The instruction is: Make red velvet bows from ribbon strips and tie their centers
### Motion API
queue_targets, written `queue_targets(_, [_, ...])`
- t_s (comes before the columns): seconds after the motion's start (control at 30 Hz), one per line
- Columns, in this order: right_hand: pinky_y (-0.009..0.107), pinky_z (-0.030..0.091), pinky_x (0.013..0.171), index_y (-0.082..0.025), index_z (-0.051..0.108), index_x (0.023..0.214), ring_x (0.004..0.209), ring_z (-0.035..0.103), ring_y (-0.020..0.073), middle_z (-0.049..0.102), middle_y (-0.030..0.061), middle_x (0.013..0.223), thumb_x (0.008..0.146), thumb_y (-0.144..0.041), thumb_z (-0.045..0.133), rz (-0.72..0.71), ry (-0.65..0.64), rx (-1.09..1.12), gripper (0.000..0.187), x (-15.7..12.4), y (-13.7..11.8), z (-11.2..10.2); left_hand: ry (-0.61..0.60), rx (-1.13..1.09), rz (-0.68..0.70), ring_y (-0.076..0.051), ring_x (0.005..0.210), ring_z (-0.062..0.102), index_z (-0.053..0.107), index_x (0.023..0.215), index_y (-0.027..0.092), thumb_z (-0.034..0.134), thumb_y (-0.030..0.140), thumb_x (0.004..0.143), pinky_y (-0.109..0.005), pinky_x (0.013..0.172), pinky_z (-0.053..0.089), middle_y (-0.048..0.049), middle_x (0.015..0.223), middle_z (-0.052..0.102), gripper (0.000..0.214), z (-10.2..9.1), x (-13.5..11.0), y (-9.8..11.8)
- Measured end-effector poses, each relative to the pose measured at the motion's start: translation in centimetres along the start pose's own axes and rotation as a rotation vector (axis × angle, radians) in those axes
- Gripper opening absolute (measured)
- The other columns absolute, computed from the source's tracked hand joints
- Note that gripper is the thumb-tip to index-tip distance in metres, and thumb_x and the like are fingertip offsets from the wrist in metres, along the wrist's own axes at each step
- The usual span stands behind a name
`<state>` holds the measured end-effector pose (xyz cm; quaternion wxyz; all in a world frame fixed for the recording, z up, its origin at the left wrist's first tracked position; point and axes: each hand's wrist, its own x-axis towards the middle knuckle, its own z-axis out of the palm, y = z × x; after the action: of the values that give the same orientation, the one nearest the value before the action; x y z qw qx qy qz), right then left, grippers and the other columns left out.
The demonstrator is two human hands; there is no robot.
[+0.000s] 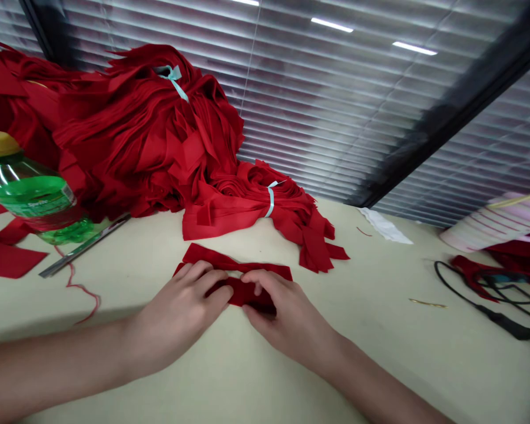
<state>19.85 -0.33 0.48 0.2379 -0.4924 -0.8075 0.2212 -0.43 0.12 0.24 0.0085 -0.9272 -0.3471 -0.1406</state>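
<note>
A piece of red fabric (214, 257) lies on the pale table (362, 353) in front of me, folded or layered, with a small pale gap near its middle. My left hand (188, 303) holds its left part, fingers curled over the cloth and the thumb near the centre. From the other side my right hand (287, 315) grips it, with bent fingertips at the middle and the thumb at the near edge. Part of the cloth is hidden under both hands.
Behind are a big heap of red fabric strips (150, 135) and a smaller tied bundle (247, 203). At left stand a green bottle (30, 194), a metal ruler-like strip (86, 244) and red thread (86, 288). A black cable (459, 287) and striped cup (490, 227) are at right.
</note>
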Motion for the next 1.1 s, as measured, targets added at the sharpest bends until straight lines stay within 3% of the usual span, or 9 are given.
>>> queue_targets(0.17, [0.03,0.051,0.068,-0.022,0.052,0.105,0.077,0.059,0.0151,0.061,0.0027,0.09,0.075,-0.014,0.057,-0.001,-0.003,-0.014,0.032,-0.01,-0.01,0.01,0.05,-0.016,0.015,-0.024,0.106,0.05,0.06,0.106,0.02,0.046,0.015,0.09,-0.041,0.088,0.044,-0.008,0.11,0.061,0.022,0.07,0.01,-0.03])
queue_targets(0.53, [0.035,0.052,0.08,-0.021,0.05,0.109,0.092,0.059,0.0185,0.062,0.0053,0.1,0.075,-0.013,0.057,-0.029,0.001,-0.015,0.036,0.07,0.07,-0.25,-0.008,-0.006,0.009,-0.026,0.106,0.049,0.059,0.108,0.019,0.048,0.012,0.089,-0.043,0.087,0.047,-0.0068,0.115,0.058,0.023,0.19,-0.14,-0.11])
queue_targets(0.77, [0.036,0.053,0.083,-0.022,0.049,0.11,0.097,0.059,0.0189,0.062,0.0053,0.104,0.075,-0.012,0.058,-0.058,0.029,0.002,0.037,-0.08,0.2,-0.11,0.052,-0.001,0.014,-0.027,0.106,0.051,0.06,0.107,0.019,0.048,0.012,0.088,-0.046,0.086,0.047,-0.0078,0.113,0.059,0.023,0.42,-0.16,-0.01])
queue_targets(1.1, [0.038,0.052,0.085,-0.022,0.047,0.116,0.101,0.058,0.0209,0.061,0.006,0.11,0.077,-0.015,0.058,-0.053,0.03,-0.034,0.041,-0.19,0.31,0.02,0.047,0.009,0.011,-0.026,0.104,0.051,0.058,0.109,0.018,0.049,0.011,0.088,-0.044,0.085,0.048,-0.0072,0.116,0.058,0.024,0.49,-0.36,-0.01])
